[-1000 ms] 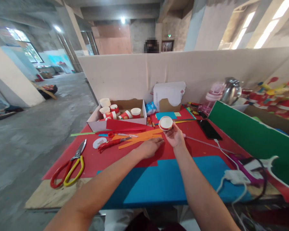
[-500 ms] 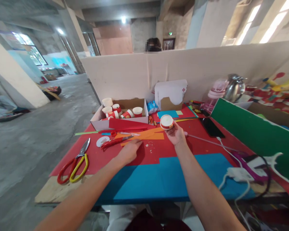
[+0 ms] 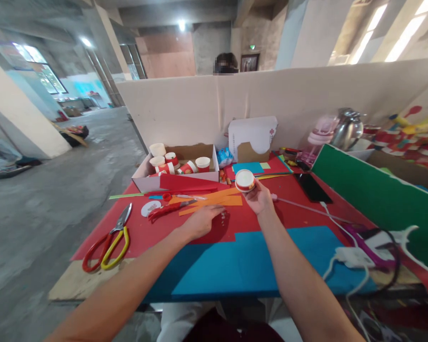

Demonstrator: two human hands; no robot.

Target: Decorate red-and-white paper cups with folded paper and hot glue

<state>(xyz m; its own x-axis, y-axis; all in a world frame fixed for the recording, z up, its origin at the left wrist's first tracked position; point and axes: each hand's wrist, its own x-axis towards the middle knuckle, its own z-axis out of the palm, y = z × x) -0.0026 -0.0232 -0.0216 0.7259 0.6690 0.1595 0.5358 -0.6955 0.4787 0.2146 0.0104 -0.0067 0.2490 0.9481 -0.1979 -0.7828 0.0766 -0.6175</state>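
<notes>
My right hand grips a red-and-white paper cup above the table, its round white end turned up toward me. Low over the red paper, my left hand has its fingers stretched to the right, beside small white scraps; nothing shows in it. Orange paper strips lie just beyond that hand. To its left are red-handled scissors and a white disc. Larger scissors with one red and one yellow handle rest near the left edge.
Several paper cups fill a cardboard box at the back left. A phone, a green panel and white chargers with cables occupy the right side. Blue paper covers the front edge. Behind the white partition, a person's head shows.
My left hand has moved right across the red paper, to the white scraps. My right hand keeps hold of the paper cup, nearly in the same place.
</notes>
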